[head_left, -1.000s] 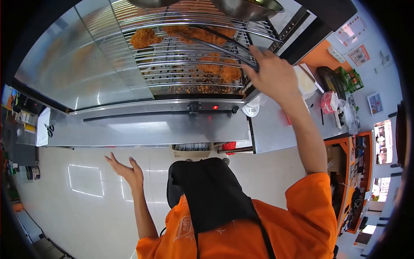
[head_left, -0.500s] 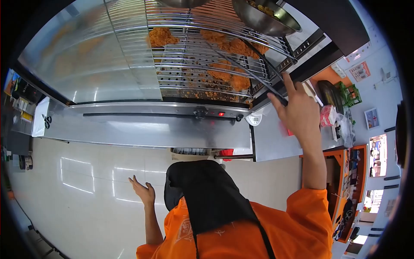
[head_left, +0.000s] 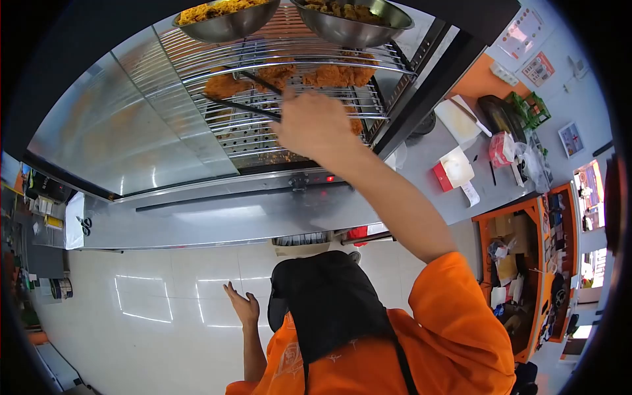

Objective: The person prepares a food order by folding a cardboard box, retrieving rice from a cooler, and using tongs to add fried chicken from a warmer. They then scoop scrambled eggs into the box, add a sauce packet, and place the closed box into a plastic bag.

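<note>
Our right hand (head_left: 315,125) has its fingers wrapped around the back end of the black tongs (head_left: 250,111). The open arms of the tongs reach past the fingertips to the fried piece (head_left: 225,85) on the wire rack (head_left: 372,99); we think this grip holds the hand away from the heat. Our left hand (head_left: 242,307) hangs free far below, fingers loosely spread, touching nothing.

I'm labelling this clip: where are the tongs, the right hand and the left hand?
tongs (head_left: 243,108), head view, lower black arm.
right hand (head_left: 315,126), head view, back of hand.
left hand (head_left: 245,307), head view, middle of hand.
</note>
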`<action>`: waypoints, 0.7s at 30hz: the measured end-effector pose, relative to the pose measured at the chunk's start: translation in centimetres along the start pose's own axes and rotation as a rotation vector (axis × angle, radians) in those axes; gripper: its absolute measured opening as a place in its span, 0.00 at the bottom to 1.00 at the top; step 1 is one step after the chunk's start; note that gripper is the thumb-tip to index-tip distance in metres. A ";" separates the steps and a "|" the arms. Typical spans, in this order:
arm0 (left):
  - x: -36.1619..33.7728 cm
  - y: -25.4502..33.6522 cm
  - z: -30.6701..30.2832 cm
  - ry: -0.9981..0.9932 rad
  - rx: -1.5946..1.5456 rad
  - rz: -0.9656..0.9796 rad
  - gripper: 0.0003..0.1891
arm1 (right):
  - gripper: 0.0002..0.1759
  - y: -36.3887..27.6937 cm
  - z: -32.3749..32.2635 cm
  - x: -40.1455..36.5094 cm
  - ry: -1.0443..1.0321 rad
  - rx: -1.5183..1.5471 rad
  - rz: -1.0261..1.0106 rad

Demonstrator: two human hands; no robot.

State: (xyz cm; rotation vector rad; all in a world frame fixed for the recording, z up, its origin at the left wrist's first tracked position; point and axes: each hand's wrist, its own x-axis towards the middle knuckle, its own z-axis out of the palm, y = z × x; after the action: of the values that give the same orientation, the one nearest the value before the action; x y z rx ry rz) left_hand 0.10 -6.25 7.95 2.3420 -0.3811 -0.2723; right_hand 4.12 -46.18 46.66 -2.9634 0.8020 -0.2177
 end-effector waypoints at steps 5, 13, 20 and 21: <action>-1.9 -0.1 -0.5 -0.037 -0.034 -0.127 0.35 | 0.36 4.1 -2.8 -3.2 0.015 -0.138 0.056; -1.0 -0.1 0.5 -0.150 0.011 -0.054 0.35 | 0.34 2.8 2.1 -2.1 0.130 -0.015 0.059; 1.8 1.1 0.5 -0.113 -0.024 0.045 0.33 | 0.34 3.6 1.3 -2.3 0.078 0.052 0.014; 1.8 1.2 0.5 -0.120 -0.027 0.034 0.33 | 0.34 3.7 1.2 -2.1 0.053 0.060 0.019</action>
State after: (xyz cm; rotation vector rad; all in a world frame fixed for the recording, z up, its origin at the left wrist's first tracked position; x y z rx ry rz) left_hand 1.43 -8.06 8.33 2.2973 -0.4720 -0.4004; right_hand 0.67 -48.24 44.87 -2.9040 0.8140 -0.3143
